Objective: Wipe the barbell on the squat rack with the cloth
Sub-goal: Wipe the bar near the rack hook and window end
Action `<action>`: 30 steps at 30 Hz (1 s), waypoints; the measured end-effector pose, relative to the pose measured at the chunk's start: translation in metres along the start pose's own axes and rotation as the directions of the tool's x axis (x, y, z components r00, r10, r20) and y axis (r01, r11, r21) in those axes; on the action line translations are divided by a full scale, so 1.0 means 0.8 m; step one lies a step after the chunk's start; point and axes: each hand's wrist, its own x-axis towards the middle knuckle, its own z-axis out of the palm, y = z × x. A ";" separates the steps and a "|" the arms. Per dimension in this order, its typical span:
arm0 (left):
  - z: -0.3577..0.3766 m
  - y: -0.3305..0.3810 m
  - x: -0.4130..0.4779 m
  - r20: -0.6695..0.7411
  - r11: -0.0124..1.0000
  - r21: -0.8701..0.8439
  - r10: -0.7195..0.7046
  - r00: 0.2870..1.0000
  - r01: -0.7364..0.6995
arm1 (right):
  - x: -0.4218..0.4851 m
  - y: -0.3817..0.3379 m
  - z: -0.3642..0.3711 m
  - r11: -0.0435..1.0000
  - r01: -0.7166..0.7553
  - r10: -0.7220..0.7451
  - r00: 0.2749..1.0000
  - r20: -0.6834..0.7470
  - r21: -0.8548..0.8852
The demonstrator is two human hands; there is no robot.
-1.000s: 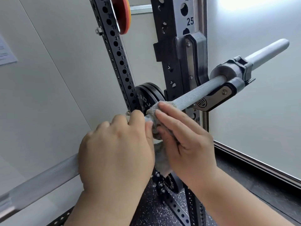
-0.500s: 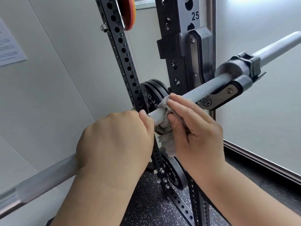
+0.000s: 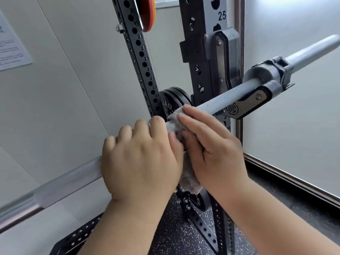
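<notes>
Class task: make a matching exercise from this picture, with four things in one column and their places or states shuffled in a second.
Things
1 cloth
2 left hand
3 paper notice
4 orange plate

Places or states
A on the wall, far left
B at the top, beside the rack upright
C wrapped round the barbell under the right hand
D grips the bare barbell

Pairs: 1-C; 2-D; 3-A; 4-B

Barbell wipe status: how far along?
Done: nothing provable; the barbell shows no wipe marks. In hand: right hand holds the cloth round the bar, left hand grips beside it. Left, probably: the stretch up to the rack hook and the far end.
</notes>
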 end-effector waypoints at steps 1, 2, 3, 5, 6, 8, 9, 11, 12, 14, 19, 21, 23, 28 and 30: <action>0.000 0.000 0.006 -0.002 1.000 -0.014 -0.008 1.000 0.008 | 0.003 0.004 -0.004 0.999 -0.037 0.036 0.999 -0.027 -0.022; 0.000 0.000 0.010 -0.001 1.000 -0.020 -0.008 1.000 0.008 | 0.004 0.006 -0.006 0.996 -0.086 0.084 0.995 -0.059 -0.032; -0.001 0.000 0.013 0.001 1.000 -0.018 -0.005 1.000 0.005 | 0.003 0.004 -0.006 0.991 -0.128 0.125 0.989 -0.080 -0.032; -0.002 0.000 0.016 0.008 1.000 -0.015 0.010 1.000 -0.010 | -0.004 -0.008 0.004 0.990 -0.137 0.135 0.988 -0.074 -0.028; -0.004 -0.001 0.017 0.014 1.000 -0.021 0.017 1.000 -0.017 | -0.007 -0.013 0.010 0.994 -0.103 0.102 0.993 -0.058 -0.020; -0.009 -0.002 0.020 0.037 0.999 -0.047 0.016 0.999 -0.014 | -0.009 -0.012 0.012 1.000 -0.020 0.020 0.999 -0.036 -0.007; -0.012 -0.002 0.022 0.047 0.998 -0.055 0.010 0.999 -0.008 | -0.005 -0.006 0.009 1.000 -0.006 0.005 0.999 -0.033 -0.018; -0.016 -0.001 0.023 0.064 0.999 -0.038 0.000 0.998 0.002 | 0.002 0.001 0.001 0.998 -0.043 0.040 0.997 -0.063 -0.044; -0.018 0.000 0.024 0.071 1.000 -0.027 -0.004 0.997 0.006 | 0.002 0.000 0.001 0.996 -0.078 0.074 0.994 -0.086 -0.045; -0.022 0.000 0.024 0.085 1.000 -0.020 -0.003 0.996 0.004 | -0.003 -0.011 0.008 0.995 -0.092 0.089 0.991 -0.096 -0.034; -0.024 0.002 0.027 0.116 0.999 0.051 -0.005 0.993 -0.001 | 0.007 0.020 -0.006 0.995 0.079 -0.078 0.997 0.021 -0.061; -0.023 0.004 0.030 0.124 0.998 0.070 -0.015 0.992 0.006 | 0.015 0.032 -0.014 0.996 0.014 -0.016 1.000 -0.024 -0.083; -0.020 0.004 0.035 0.152 0.998 0.056 -0.043 0.987 0.034 | 0.013 0.021 -0.006 0.996 -0.045 0.040 0.997 -0.063 -0.080; -0.024 0.007 0.039 0.238 0.999 0.033 -0.042 0.970 0.035 | 0.011 0.016 -0.003 0.997 0.074 -0.074 0.997 0.038 -0.008; -0.026 0.007 0.042 0.259 0.999 0.020 -0.051 0.964 0.048 | 0.018 0.026 -0.012 0.998 0.052 -0.051 0.998 0.030 -0.031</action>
